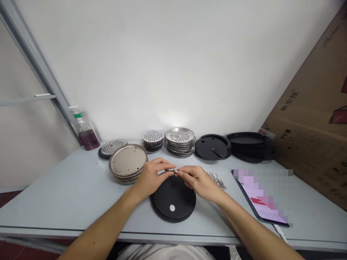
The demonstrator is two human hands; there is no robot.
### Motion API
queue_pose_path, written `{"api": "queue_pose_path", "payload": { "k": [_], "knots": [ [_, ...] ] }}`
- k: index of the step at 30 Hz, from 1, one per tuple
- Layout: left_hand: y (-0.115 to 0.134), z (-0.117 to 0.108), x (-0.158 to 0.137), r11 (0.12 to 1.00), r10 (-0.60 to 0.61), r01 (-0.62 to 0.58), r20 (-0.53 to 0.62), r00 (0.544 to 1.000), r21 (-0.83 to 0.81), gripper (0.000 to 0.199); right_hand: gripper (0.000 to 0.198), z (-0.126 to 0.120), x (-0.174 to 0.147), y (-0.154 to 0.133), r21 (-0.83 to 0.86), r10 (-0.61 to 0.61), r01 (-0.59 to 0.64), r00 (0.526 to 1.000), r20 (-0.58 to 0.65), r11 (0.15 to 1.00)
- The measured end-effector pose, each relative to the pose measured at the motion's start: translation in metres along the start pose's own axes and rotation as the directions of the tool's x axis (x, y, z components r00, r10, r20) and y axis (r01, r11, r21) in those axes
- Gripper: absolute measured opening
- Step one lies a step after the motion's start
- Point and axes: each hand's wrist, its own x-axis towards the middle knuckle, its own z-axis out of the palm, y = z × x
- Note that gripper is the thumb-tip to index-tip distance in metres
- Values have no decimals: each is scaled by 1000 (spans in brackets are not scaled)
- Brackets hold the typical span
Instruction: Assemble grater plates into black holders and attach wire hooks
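My left hand [151, 177] and my right hand [199, 180] meet above the far edge of a round black disc [176, 198]. Thumb and forefinger of each hand are pinched on a small shiny metal piece [176, 171], whose exact shape is too small to tell. The disc lies flat and bears a white round spot [172, 208] near its front. Just right of my right hand is a loose pile of bent wire metal parts [217, 180]. Left of my left hand stands a stack of round metal plates [128, 160], partly covered by that hand.
Along the wall stand perforated metal discs [153, 136], more stacked perforated plates [180, 135], black round parts [213, 148] and black trays [248, 139]. A bottle of dark red liquid [89, 139] stands far left. At right are a tablet-like screen [257, 196] and a cardboard box [306, 133].
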Motion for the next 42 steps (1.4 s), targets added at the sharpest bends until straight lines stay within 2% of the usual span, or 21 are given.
{"api": "queue_pose_path", "payload": {
  "k": [5,8,11,17,19,22,25,29,31,33,35,38,42],
  "knots": [
    [2,-3,2,1000,-24,23,29,999,14,19,35,0,1,0,-64,-35,35,999,-4,997],
    [5,-1,2,995,-98,98,28,995,-10,16,26,0,1,1,-84,-32,29,999,-34,996],
    [3,1,1,981,-172,174,36,984,-80,16,29,-1,2,2,-41,-12,10,999,-42,999],
    [-6,3,2,957,-273,261,-85,958,-128,17,36,-1,3,5,2,-7,7,997,-74,1000],
    [-4,2,3,927,-321,306,-37,946,-218,22,35,0,3,5,-56,-28,22,994,-110,998],
    [2,2,4,895,-323,333,83,943,-296,25,26,4,3,5,-211,-136,99,977,-166,972],
    [4,4,3,888,-315,332,104,943,-317,20,17,9,4,7,-285,-192,124,955,-225,950],
    [0,9,1,870,-306,302,53,951,-390,17,18,11,6,10,-267,-170,75,921,-350,961],
    [-1,11,0,883,-280,277,49,959,-379,16,25,12,7,11,-179,-181,129,932,-315,975],
    [0,13,-1,912,-236,240,52,970,-333,13,47,13,7,11,-56,-186,178,959,-214,982],
    [2,14,-2,943,-186,191,44,982,-271,12,55,14,7,12,35,-137,142,984,-117,989],
    [4,14,-3,980,-105,103,-1,995,-168,15,43,14,7,13,68,-47,54,994,-100,996],
    [1,13,-4,997,0,-8,-109,994,-72,17,30,11,9,14,104,-56,66,994,-92,992]
  ]
}}
